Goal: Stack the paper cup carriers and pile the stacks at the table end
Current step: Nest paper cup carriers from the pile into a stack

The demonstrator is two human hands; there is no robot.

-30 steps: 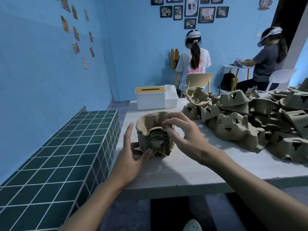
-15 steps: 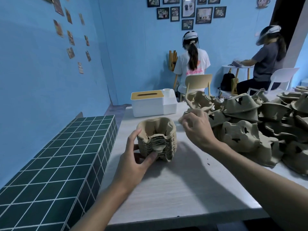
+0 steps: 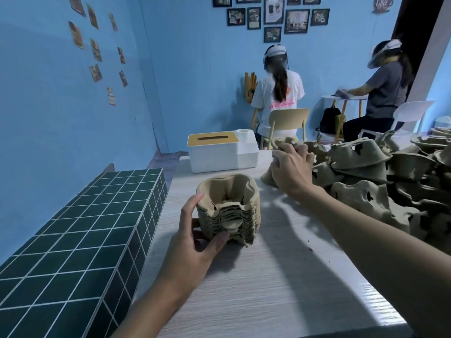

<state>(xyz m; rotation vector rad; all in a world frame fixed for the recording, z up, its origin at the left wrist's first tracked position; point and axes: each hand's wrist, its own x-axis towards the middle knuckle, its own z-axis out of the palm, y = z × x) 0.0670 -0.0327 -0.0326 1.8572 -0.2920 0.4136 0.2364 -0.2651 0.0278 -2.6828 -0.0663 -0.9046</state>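
Carrier stack (image 3: 228, 211) stands upright on the worktop (image 3: 268, 284), the left hand (image 3: 195, 242) clasping its near side; beyond it to the right, the right hand (image 3: 290, 169) curls its fingers round a loose carrier (image 3: 267, 177) at the edge of the pile (image 3: 361, 157).

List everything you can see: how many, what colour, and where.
carrier stack: one, tan, table's left side
loose carriers: many, tan, heaped on table's right side
table: one, pale wood-grain, centre
tissue box: one, white with yellow lid, table's far end
tiled counter: one, dark green, left of table
seated people: two, white and grey tops, by the back wall
framed pictures: several, dark frames, back wall
left hand: one, holds the carrier stack
right hand: one, grips a loose carrier at the heap's left edge
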